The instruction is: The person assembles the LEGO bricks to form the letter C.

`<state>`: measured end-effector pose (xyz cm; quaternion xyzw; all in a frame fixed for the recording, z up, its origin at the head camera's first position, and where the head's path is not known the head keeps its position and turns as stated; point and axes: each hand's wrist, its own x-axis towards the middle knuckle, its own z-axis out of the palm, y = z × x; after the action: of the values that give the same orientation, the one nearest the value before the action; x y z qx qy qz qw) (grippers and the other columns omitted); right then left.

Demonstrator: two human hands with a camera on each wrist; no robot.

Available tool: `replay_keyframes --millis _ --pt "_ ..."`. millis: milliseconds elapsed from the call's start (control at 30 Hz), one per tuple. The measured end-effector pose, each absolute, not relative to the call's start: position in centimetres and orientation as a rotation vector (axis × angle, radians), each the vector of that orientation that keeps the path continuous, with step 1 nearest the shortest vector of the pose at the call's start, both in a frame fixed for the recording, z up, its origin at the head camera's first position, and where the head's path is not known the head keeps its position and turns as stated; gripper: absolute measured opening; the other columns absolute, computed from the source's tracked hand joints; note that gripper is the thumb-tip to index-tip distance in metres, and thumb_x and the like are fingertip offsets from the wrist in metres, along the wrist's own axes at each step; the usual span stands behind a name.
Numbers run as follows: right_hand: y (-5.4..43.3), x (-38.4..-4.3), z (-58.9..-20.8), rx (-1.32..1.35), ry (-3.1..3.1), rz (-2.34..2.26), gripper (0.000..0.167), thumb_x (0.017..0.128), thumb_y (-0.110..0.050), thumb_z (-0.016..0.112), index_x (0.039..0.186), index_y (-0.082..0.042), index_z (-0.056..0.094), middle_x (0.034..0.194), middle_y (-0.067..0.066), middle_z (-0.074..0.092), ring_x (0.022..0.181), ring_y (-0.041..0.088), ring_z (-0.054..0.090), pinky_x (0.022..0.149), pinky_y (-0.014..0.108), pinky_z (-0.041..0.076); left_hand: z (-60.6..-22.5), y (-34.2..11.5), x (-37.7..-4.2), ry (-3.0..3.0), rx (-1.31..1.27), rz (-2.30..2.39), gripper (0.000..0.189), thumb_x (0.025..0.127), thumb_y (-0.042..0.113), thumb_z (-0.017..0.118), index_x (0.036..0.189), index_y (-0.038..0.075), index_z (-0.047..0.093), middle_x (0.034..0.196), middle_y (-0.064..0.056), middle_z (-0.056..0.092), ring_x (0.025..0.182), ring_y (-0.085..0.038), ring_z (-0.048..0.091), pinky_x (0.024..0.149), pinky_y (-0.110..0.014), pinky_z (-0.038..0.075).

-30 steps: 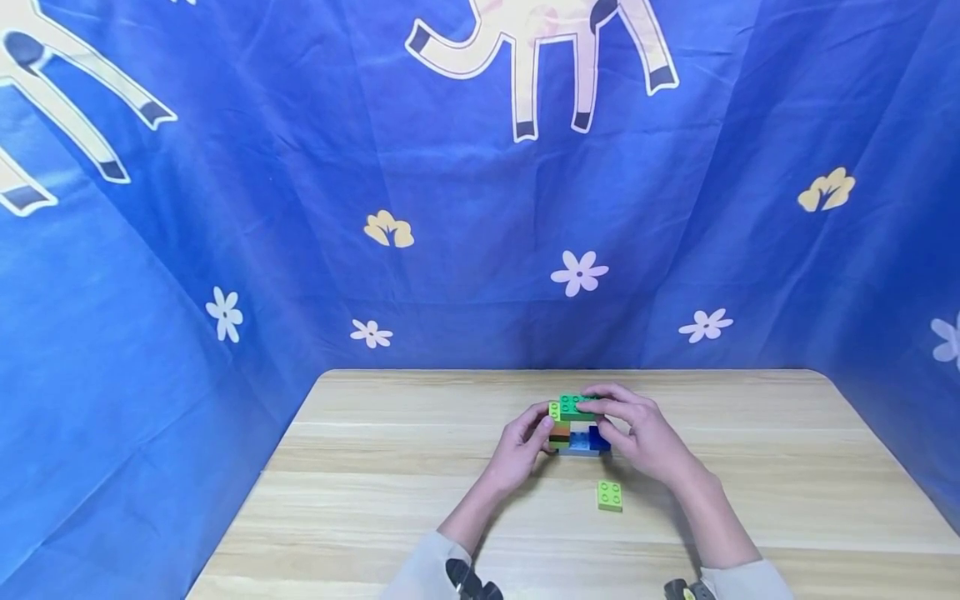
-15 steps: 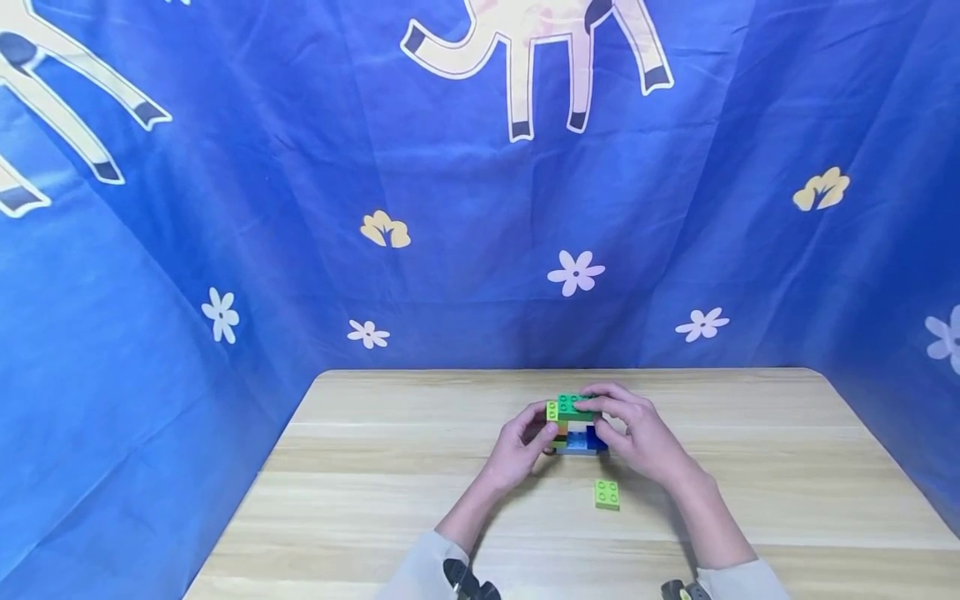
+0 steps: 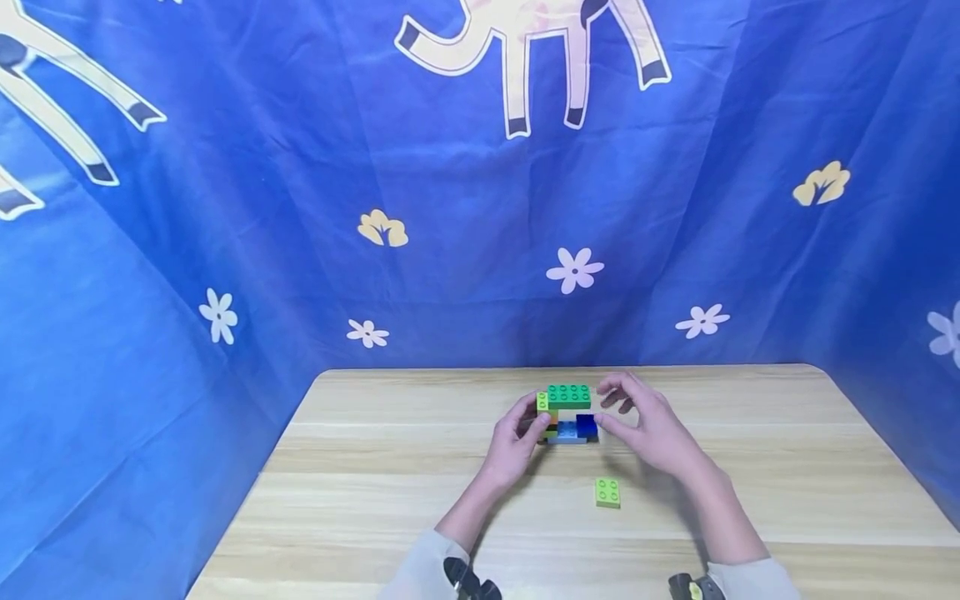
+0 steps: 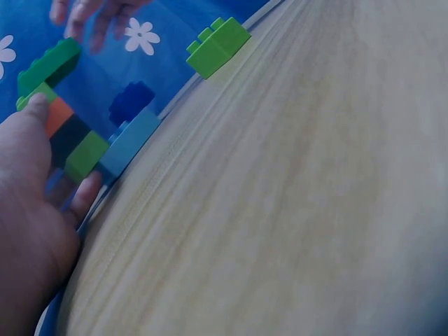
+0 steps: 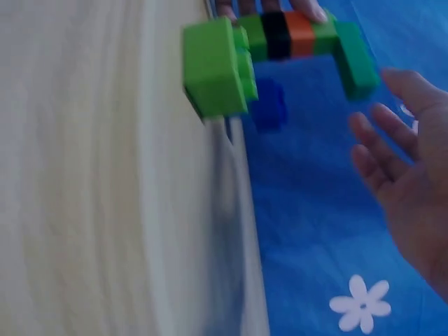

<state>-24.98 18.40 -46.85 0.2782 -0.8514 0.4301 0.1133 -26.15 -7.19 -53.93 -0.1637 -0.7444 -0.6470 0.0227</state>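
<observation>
My left hand (image 3: 512, 446) grips the left side of a small brick build, thumb in front and fingers behind. That side is a column with an orange brick (image 4: 59, 115), a black brick (image 4: 70, 138) and lime bricks (image 4: 87, 155). Across its top, a long green brick (image 3: 569, 397) juts right with its free end unsupported. Below lies a light blue brick (image 4: 130, 145), bearing a dark blue brick (image 3: 587, 427) at its right end. My right hand (image 3: 652, 429) holds nothing, its loosely bent fingers just right of the build, the thumb close to the dark blue brick.
A loose lime brick (image 3: 607, 492) with studs up lies on the wooden table (image 3: 360, 500), nearer to me than the build. Behind the table hangs a blue cloth (image 3: 450, 167) with animal and flower prints.
My right hand has let go of the green brick and drawn back to the right, showing its full row of studs. The left hand keeps its grip; the build sits slightly farther left.
</observation>
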Motion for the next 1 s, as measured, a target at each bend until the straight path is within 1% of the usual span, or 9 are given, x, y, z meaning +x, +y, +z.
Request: replay_keyframes --millis 67,133,267,400,633,733,833,933,1000 --pt "19.1 -25.0 -46.8 0.837 -2.595 1.301 0.026 0.094 -0.014 0.082 0.114 -0.013 0.067 0.102 -0.002 0.070 0.092 0.014 0.066 0.079 0.032 0.058 -54.0 -7.2 -26.2 -2.293 -0.475 -1.989 0.043 0.110 0.026 0.060 0.151 0.017 0.055 0.135 -0.010 0.067 0.124 -0.028 0.064 0.097 -0.032 0.058" --pt "19.7 -24.9 -46.8 0.907 -2.716 1.354 0.023 0.092 -0.016 0.083 0.108 -0.010 0.067 0.094 -0.002 0.068 0.086 0.014 0.064 0.076 0.029 0.057 -53.9 -7.2 -26.2 -2.284 -0.451 -1.990 0.042 0.110 0.026 0.059 0.151 0.017 0.055 0.138 -0.011 0.065 0.125 -0.029 0.064 0.098 -0.032 0.058" --pt "20.3 -24.4 -46.7 1.079 -2.945 1.511 0.036 0.085 -0.015 0.088 0.110 -0.003 0.064 0.096 0.008 0.066 0.086 0.020 0.063 0.076 0.027 0.057 -53.6 -7.1 -26.2 -2.270 -0.440 -2.009 0.042 0.110 0.024 0.058 0.151 0.015 0.054 0.138 -0.013 0.065 0.121 -0.031 0.066 0.098 -0.035 0.059" --pt "19.4 -23.7 -46.8 1.133 -3.055 1.597 0.044 0.078 -0.011 0.091 0.110 -0.001 0.063 0.098 0.015 0.064 0.085 0.022 0.060 0.073 0.025 0.054 -53.7 -7.1 -26.3 -2.260 -0.437 -2.015 0.042 0.110 0.022 0.058 0.151 0.014 0.053 0.137 -0.014 0.065 0.118 -0.032 0.067 0.098 -0.037 0.060" --pt "17.7 -23.2 -47.6 1.153 -3.151 1.342 0.045 0.068 -0.008 0.094 0.101 -0.010 0.064 0.087 0.004 0.060 0.080 0.015 0.055 0.070 0.025 0.049 -53.9 -7.2 -26.3 -2.259 -0.447 -2.006 0.039 0.110 0.025 0.059 0.147 0.014 0.056 0.134 -0.014 0.066 0.117 -0.032 0.068 0.097 -0.042 0.060" --pt "17.6 -23.3 -47.8 1.144 -3.157 1.234 0.040 0.068 -0.007 0.091 0.096 -0.013 0.063 0.084 0.002 0.059 0.077 0.012 0.053 0.068 0.025 0.048 -53.8 -7.2 -26.3 -2.253 -0.454 -2.015 0.039 0.110 0.026 0.059 0.147 0.014 0.056 0.133 -0.014 0.067 0.115 -0.032 0.068 0.096 -0.043 0.061" --pt "17.9 -23.4 -47.7 1.137 -3.127 1.226 0.032 0.075 -0.008 0.087 0.097 -0.015 0.065 0.085 0.000 0.061 0.077 0.011 0.054 0.068 0.026 0.049 -53.8 -7.3 -26.3 -2.260 -0.457 -2.025 0.039 0.110 0.026 0.059 0.147 0.015 0.056 0.133 -0.013 0.067 0.116 -0.031 0.068 0.096 -0.041 0.061" --pt "18.6 -23.7 -47.3 1.135 -3.049 1.233 0.025 0.083 -0.013 0.084 0.103 -0.014 0.069 0.091 -0.003 0.064 0.083 0.011 0.058 0.075 0.027 0.053 -53.9 -7.2 -26.3 -2.279 -0.468 -2.014 0.040 0.110 0.028 0.059 0.148 0.017 0.055 0.133 -0.010 0.067 0.118 -0.027 0.066 0.098 -0.037 0.059" --pt "19.1 -23.9 -47.0 1.124 -2.986 1.257 0.026 0.087 -0.014 0.082 0.110 -0.010 0.071 0.098 -0.004 0.066 0.089 0.013 0.061 0.081 0.029 0.057 -53.9 -7.2 -26.2 -2.293 -0.485 -1.995 0.039 0.110 0.028 0.059 0.148 0.017 0.056 0.133 -0.008 0.067 0.119 -0.025 0.065 0.099 -0.034 0.057"
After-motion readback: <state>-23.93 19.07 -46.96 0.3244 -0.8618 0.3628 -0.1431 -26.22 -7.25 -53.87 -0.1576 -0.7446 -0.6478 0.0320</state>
